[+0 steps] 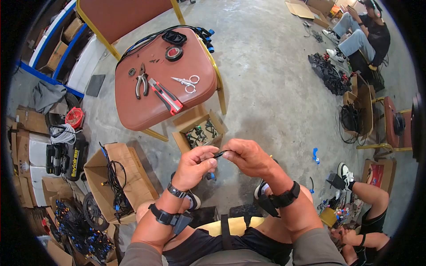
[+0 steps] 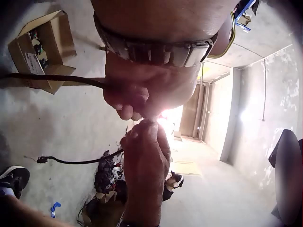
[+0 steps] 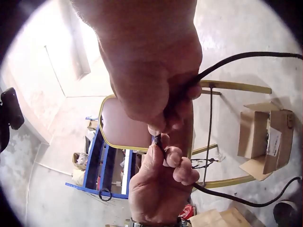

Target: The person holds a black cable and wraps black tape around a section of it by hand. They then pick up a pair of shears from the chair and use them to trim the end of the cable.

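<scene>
In the head view, my left hand (image 1: 194,167) and right hand (image 1: 246,156) meet in front of me, pinching a short stretch of black cable (image 1: 219,154) between thumbs and fingertips. Up close in the right wrist view, the dark section (image 3: 158,140) spans the small gap between the two sets of fingertips. One length of cable (image 3: 236,56) trails off from the right hand, another (image 3: 248,204) from the left. A thin frayed-looking end (image 2: 41,160) hangs below the right hand in the left wrist view. Just beyond the hands stands an open carton (image 1: 181,141) of small parts.
A brown chair (image 1: 155,116) ahead bears pliers (image 1: 142,82), a utility knife (image 1: 166,96), scissors (image 1: 188,83), a tape roll (image 1: 174,53) and cables. A cardboard box (image 1: 144,177) with cables stands at left. Two people sit at right near cable piles (image 1: 330,73).
</scene>
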The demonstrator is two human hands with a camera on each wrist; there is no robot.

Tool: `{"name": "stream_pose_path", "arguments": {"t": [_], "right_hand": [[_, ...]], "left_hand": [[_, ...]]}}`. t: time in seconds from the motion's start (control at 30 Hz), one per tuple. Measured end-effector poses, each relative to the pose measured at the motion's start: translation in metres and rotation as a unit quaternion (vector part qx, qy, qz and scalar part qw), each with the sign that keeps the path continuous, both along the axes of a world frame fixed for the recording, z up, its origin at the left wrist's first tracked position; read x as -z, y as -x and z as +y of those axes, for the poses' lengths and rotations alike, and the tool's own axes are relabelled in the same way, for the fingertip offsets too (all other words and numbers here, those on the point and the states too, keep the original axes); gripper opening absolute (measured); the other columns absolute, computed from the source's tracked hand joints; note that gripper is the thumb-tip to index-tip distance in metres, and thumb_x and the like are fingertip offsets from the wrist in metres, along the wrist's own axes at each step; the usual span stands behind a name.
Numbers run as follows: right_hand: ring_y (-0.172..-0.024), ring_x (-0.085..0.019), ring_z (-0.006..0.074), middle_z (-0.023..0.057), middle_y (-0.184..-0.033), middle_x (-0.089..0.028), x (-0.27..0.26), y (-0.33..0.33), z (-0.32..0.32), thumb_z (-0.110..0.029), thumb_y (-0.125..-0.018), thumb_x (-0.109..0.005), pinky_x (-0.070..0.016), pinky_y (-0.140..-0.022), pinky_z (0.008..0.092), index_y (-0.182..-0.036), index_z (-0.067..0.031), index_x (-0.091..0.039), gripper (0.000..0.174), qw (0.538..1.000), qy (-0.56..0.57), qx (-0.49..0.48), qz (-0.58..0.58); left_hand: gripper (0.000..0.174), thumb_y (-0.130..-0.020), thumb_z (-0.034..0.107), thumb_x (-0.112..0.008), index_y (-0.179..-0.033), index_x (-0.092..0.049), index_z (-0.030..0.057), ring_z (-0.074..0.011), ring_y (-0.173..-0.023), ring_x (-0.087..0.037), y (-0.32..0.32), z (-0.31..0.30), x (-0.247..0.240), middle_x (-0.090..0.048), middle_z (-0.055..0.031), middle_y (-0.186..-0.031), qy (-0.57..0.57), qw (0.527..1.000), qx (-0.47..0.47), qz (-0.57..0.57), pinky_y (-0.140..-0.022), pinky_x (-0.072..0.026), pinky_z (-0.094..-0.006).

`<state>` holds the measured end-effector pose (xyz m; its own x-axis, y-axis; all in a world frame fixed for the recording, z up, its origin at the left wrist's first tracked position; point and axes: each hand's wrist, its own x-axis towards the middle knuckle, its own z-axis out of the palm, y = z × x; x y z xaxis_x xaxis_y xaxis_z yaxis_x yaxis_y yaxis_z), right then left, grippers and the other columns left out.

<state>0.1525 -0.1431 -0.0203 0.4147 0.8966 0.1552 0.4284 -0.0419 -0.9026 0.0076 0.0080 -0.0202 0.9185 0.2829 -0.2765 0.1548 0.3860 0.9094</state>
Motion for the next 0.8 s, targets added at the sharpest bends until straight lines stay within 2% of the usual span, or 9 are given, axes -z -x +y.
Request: {"name": "stream_pose_path", "arguments": {"t": [0.17,0.27,0.37,0.43,0.53,0.67,0.77,0.8], "right_hand": [[-0.066,-0.056,0.0274,0.0129,-0.073,-0.058,-0.008,-0.002,-0.001,-0.01,-0.089,-0.063,-0.0459,-0.062,0.0345,-0.089,-0.0025,-0.06,0.008,0.999,0.026,0.0,0.038],[-0.069,-0.058,0.0322,0.0165,-0.075,-0.058,-0.011,-0.005,-0.001,-0.015,-0.09,-0.061,-0.047,-0.064,0.0376,-0.087,-0.0012,-0.058,0.014,0.997,0.053,-0.004,0.057],[-0.067,-0.057,0.0292,0.016,-0.074,-0.058,-0.009,-0.005,0.0,-0.017,-0.092,-0.06,-0.0467,-0.064,0.0369,-0.089,-0.0013,-0.059,0.016,0.996,0.056,-0.001,0.07],[-0.068,-0.058,0.0249,0.0144,-0.074,-0.059,-0.01,-0.006,0.0,-0.015,-0.09,-0.062,-0.0471,-0.065,0.0353,-0.09,-0.0016,-0.06,0.013,0.989,0.097,-0.005,0.11],[-0.07,-0.059,0.0221,0.0125,-0.075,-0.061,-0.011,-0.004,-0.001,-0.01,-0.086,-0.066,-0.0479,-0.067,0.0343,-0.092,-0.0022,-0.06,0.012,0.987,0.059,0.01,0.152],[-0.072,-0.06,0.0224,0.0111,-0.078,-0.062,-0.01,-0.01,-0.004,-0.006,-0.083,-0.069,-0.0485,-0.068,0.0337,-0.093,-0.0028,-0.059,0.015,0.989,0.075,0.033,0.126],[-0.072,-0.06,0.0271,0.0125,-0.078,-0.061,-0.007,-0.013,-0.004,-0.005,-0.08,-0.069,-0.0483,-0.066,0.0359,-0.092,-0.0032,-0.059,0.016,0.992,0.07,0.052,0.089],[-0.072,-0.06,0.0301,0.013,-0.078,-0.061,-0.001,-0.014,-0.004,-0.005,-0.08,-0.069,-0.0484,-0.066,0.0376,-0.091,-0.0034,-0.059,0.015,0.996,0.059,0.053,0.03]], "left_hand": [[0.017,-0.087,0.004,-0.066,-0.104,-0.066,-0.0008,-0.0077,-0.07,-0.057,0.002,0.001,0.002,-0.063,-0.0011,-0.08,-0.039,0.999,-0.008,0.019,-0.063,-0.046,-0.0223],[0.015,-0.087,0.006,-0.068,-0.1,-0.067,-0.0007,-0.0064,-0.07,-0.055,0.002,0.001,-0.002,-0.062,0.0002,-0.078,-0.094,0.994,-0.013,0.05,-0.063,-0.0446,-0.0217],[0.011,-0.087,0.007,-0.069,-0.095,-0.068,-0.0009,-0.0064,-0.068,-0.053,0.002,-0.002,0.0,-0.059,0.001,-0.076,-0.143,0.988,-0.033,0.043,-0.062,-0.043,-0.0226],[0.01,-0.087,0.006,-0.069,-0.094,-0.068,-0.0005,-0.005,-0.068,-0.052,0.002,-0.003,0.001,-0.059,0.0024,-0.077,-0.246,0.968,-0.056,0.014,-0.059,-0.0418,-0.0206],[0.008,-0.088,0.006,-0.068,-0.093,-0.068,-0.0007,-0.0047,-0.069,-0.051,0.001,0.0,0.0,-0.059,0.003,-0.079,-0.23,0.97,-0.071,0.002,-0.06,-0.0413,-0.02],[0.011,-0.087,0.006,-0.069,-0.096,-0.069,-0.0005,-0.0047,-0.071,-0.051,0.002,0.011,-0.003,-0.06,0.0028,-0.079,-0.211,0.97,-0.122,0.014,-0.062,-0.0418,-0.0199],[0.013,-0.087,0.006,-0.068,-0.099,-0.069,-0.0005,-0.0051,-0.071,-0.052,0.001,0.013,-0.004,-0.061,0.0021,-0.079,-0.196,0.97,-0.142,0.033,-0.062,-0.0423,-0.0203],[0.013,-0.087,0.006,-0.068,-0.099,-0.069,-0.0005,-0.0051,-0.071,-0.052,0.001,0.013,-0.002,-0.061,0.0021,-0.079,-0.196,0.97,-0.142,0.034,-0.062,-0.0423,-0.0203]]}}
